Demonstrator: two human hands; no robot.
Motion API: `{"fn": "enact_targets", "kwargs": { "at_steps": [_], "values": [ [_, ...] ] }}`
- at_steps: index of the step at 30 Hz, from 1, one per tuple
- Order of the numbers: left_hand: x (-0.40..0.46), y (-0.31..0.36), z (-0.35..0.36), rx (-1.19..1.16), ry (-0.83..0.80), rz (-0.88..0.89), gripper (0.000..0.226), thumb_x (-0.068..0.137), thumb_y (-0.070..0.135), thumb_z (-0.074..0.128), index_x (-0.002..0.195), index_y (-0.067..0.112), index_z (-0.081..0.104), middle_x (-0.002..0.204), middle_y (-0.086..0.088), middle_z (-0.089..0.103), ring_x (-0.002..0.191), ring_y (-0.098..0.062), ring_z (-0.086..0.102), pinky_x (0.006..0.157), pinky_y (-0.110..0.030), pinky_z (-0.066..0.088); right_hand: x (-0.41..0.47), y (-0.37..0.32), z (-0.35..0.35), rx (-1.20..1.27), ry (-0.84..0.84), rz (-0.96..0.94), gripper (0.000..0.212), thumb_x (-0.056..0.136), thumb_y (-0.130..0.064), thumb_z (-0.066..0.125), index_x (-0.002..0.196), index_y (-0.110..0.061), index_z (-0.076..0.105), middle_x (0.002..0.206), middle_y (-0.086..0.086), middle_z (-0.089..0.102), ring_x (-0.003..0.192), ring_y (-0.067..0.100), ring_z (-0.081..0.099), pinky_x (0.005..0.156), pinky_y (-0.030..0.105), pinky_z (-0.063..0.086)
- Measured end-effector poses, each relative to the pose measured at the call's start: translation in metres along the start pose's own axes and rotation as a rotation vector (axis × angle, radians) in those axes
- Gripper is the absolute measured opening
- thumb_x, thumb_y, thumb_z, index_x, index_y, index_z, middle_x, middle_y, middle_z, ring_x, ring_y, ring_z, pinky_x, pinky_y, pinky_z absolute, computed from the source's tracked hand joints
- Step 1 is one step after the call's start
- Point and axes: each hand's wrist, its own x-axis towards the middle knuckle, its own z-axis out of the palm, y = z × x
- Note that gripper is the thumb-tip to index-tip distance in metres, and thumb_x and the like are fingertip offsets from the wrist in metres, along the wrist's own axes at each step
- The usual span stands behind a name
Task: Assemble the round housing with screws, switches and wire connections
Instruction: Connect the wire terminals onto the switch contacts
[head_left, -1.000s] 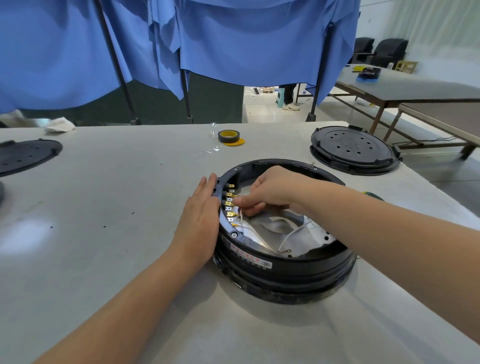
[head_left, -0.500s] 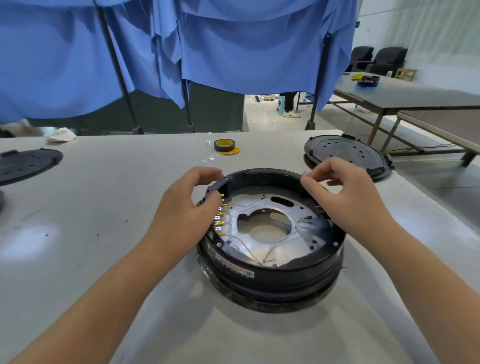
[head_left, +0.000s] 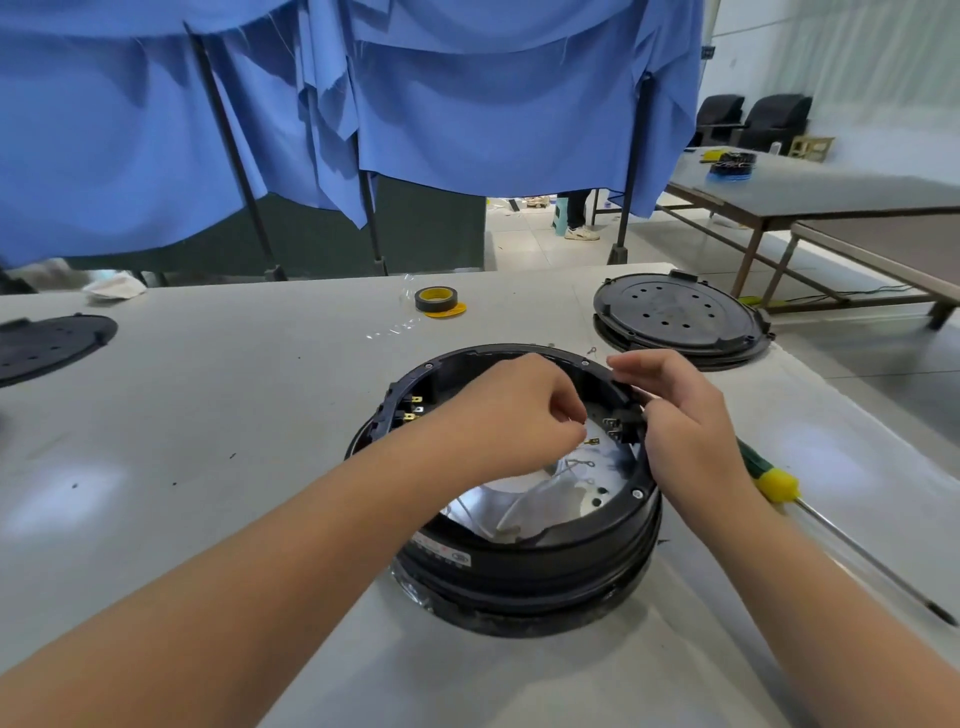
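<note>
Black plastic, the round housing sits open-side up near the middle of the grey table, both hands working inside its rim. Progress, as judged: brass spade terminals are already seated along the left inner wall and a switch block sits at the right wall, rim screws show in places; thin white wires lie loose over the silver base plate, so the connections appear unfinished and closing the housing is still to come. Left hand: fingers curled, tips pinching what looks like a fine wire end; the grasp is too small to confirm. Right hand: fingers curled over the right rim at the switch block, steadying or pressing it; whether it grips the block cannot be told. Surroundings, left to right: a black perforated cover at the table's left edge; crumpled white cloth; a yellow-cored tape roll; a second black perforated cover, likely the lid; a green and yellow screwdriver just beside the housing, under the right forearm. Obstruction: the left hand hides the inner far wall, and the loose wires crowd the terminals.
</note>
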Motion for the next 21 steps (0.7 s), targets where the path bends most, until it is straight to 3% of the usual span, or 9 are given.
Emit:
{"fn": "enact_targets", "kwargs": {
  "at_steps": [4, 8, 13, 15, 17, 21],
  "values": [
    [0.025, 0.005, 0.013, 0.153, -0.106, -0.06, 0.022, 0.085, 0.026, 0.068, 0.105, 0.016, 0.07, 0.093, 0.002, 0.067, 0.085, -0.015, 0.063, 0.07, -0.025, 0.05, 0.0, 0.0, -0.001, -0.001, -0.025, 0.008, 0.053, 0.076, 0.019, 0.032, 0.093, -0.023, 0.059, 0.099, -0.003, 0.064, 0.099, 0.008, 0.06, 0.085, 0.023, 0.049],
    [0.032, 0.002, 0.025, 0.225, -0.055, -0.088, 0.019, 0.085, 0.027, 0.068, 0.101, 0.017, 0.069, 0.093, 0.0, 0.064, 0.087, -0.019, 0.061, 0.075, -0.031, 0.052, 0.001, 0.0, 0.0, -0.027, -0.026, 0.014, 0.049, 0.078, 0.017, 0.033, 0.097, -0.019, 0.059, 0.1, -0.003, 0.063, 0.101, 0.006, 0.058, 0.084, 0.019, 0.047],
    [0.029, -0.002, 0.029, 0.164, -0.07, -0.093, 0.007, 0.09, 0.024, 0.064, 0.09, 0.017, 0.065, 0.098, -0.001, 0.066, 0.091, -0.019, 0.06, 0.073, -0.027, 0.045, 0.001, -0.002, 0.0, -0.048, -0.022, 0.027, 0.047, 0.078, 0.016, 0.034, 0.102, -0.016, 0.059, 0.103, -0.002, 0.062, 0.1, 0.002, 0.056, 0.083, 0.015, 0.046],
    [0.026, -0.004, 0.028, 0.114, -0.054, -0.068, 0.007, 0.092, 0.024, 0.06, 0.091, 0.017, 0.062, 0.097, 0.001, 0.062, 0.089, -0.016, 0.056, 0.074, -0.028, 0.044, 0.0, -0.003, 0.0, -0.049, -0.019, 0.026, 0.047, 0.078, 0.016, 0.034, 0.103, -0.016, 0.058, 0.103, -0.002, 0.062, 0.102, 0.006, 0.057, 0.086, 0.02, 0.047],
    [0.023, -0.005, 0.026, 0.042, -0.025, -0.028, 0.008, 0.091, 0.024, 0.062, 0.094, 0.016, 0.065, 0.092, 0.003, 0.064, 0.081, -0.013, 0.057, 0.071, -0.027, 0.046, 0.0, -0.003, 0.0, -0.038, -0.019, 0.028, 0.046, 0.079, 0.016, 0.034, 0.103, -0.015, 0.058, 0.104, 0.0, 0.062, 0.104, 0.011, 0.057, 0.091, 0.029, 0.048],
    [0.021, -0.006, 0.022, -0.048, 0.016, 0.033, 0.005, 0.087, 0.023, 0.067, 0.087, 0.021, 0.071, 0.073, 0.011, 0.064, 0.059, 0.002, 0.053, 0.055, -0.011, 0.039, 0.0, -0.003, 0.0, -0.039, -0.019, 0.038, 0.044, 0.08, 0.014, 0.035, 0.103, -0.015, 0.058, 0.104, 0.002, 0.062, 0.104, 0.015, 0.057, 0.094, 0.037, 0.048]
  ]
}}
